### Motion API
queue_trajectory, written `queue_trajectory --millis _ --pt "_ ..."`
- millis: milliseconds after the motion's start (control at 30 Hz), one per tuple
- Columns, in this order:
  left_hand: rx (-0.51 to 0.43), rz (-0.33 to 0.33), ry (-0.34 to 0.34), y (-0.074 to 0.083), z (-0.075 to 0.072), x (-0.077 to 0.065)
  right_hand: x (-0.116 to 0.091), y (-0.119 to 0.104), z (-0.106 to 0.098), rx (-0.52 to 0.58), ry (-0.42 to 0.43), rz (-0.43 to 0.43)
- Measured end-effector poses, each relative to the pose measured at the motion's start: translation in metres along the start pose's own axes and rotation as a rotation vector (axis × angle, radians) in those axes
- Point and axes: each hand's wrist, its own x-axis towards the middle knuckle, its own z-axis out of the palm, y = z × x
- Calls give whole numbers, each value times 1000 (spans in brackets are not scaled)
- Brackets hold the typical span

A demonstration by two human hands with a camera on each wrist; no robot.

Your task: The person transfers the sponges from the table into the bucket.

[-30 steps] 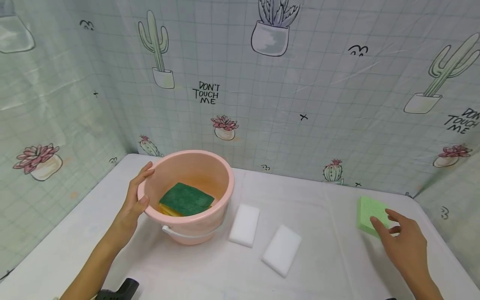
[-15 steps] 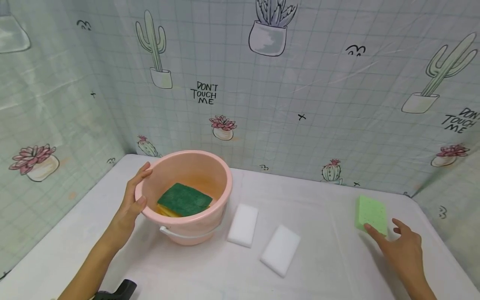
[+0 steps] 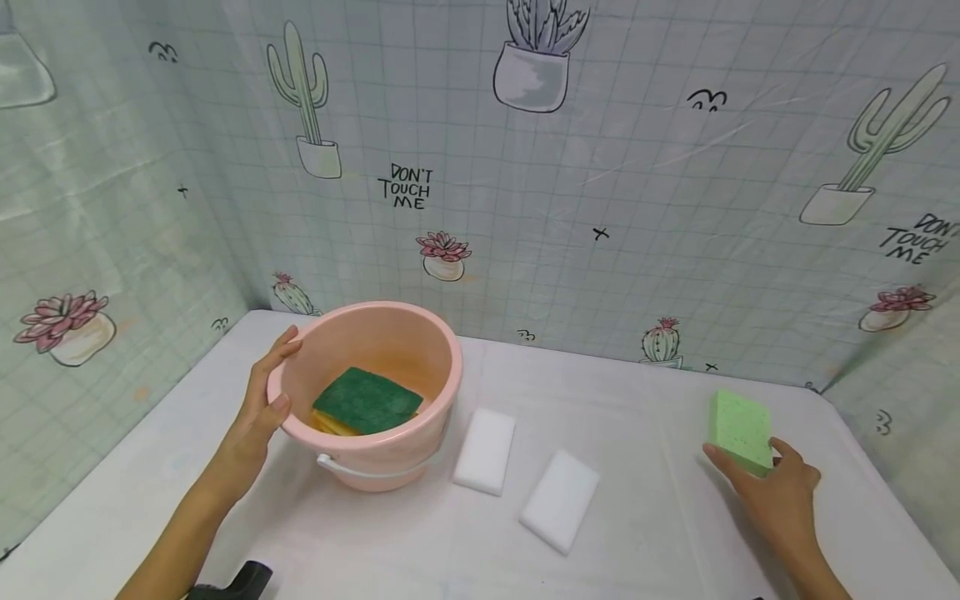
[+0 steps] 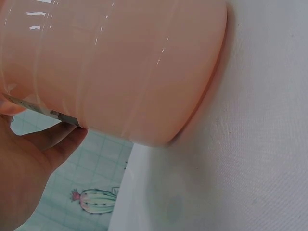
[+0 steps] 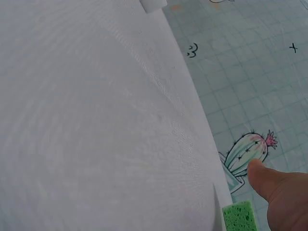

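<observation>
A pink bucket (image 3: 378, 446) with a white handle stands at the left of the table. My left hand (image 3: 251, 425) grips its left rim, and in the left wrist view the fingers (image 4: 65, 139) lie against the outside wall. Inside the bucket is a sponge with a dark green top (image 3: 367, 400), with yellow showing beneath it. Far to the right lies a light green sponge (image 3: 738, 425). My right hand (image 3: 776, 496) is at its near end, thumb on the left side and fingers on the right. In the right wrist view the thumb (image 5: 262, 178) is apart from the sponge (image 5: 239, 216).
Two white sponges (image 3: 485, 451) (image 3: 559, 501) lie flat on the white table (image 3: 637, 433), just right of the bucket. A cactus-printed curtain (image 3: 525, 167) rises behind the table and along both sides. A black device (image 3: 236, 581) sits at the left wrist.
My right hand has moved left and down, so its thumb and fingers now straddle the light green sponge's near end. The left hand keeps its grip on the bucket.
</observation>
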Motion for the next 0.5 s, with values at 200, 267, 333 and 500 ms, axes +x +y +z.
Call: queue_trajectory --millis 200,267,333,500 --pt "1 -9 0 0 1 0 3 -7 7 -16 10 82" --pt "1 -12 -1 0 1 0 4 -8 8 -23 18 115" --pt "2 -13 -1 1 1 0 5 -9 9 -28 20 138" --pt "7 -12 2 1 0 0 6 -10 7 -42 27 124"
